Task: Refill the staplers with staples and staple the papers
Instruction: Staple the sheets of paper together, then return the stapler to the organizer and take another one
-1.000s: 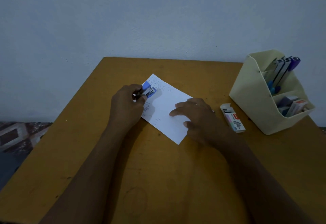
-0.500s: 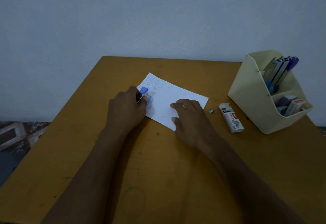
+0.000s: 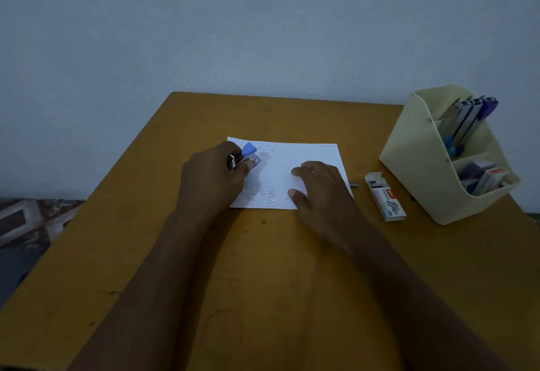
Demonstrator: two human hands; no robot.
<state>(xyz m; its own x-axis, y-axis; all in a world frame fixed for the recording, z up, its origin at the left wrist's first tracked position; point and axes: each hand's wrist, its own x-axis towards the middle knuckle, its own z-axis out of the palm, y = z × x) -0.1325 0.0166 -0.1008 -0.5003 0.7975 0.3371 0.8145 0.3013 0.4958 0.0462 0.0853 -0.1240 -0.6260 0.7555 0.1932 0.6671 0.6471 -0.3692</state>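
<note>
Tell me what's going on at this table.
A person is stapling at a wooden table. The left hand grips a small blue stapler on the upper left of the paper, while the right hand presses flat on its right side. An open staple box lies right of the paper, beside a cream organizer holding more supplies.

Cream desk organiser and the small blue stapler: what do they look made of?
The cream desk organiser looks like moulded plastic with a matte finish: smooth one-piece walls and rounded corners. The small blue stapler seems to have a blue plastic top over a glinting, probably metal, body. The dim light leaves its finish uncertain.
</note>
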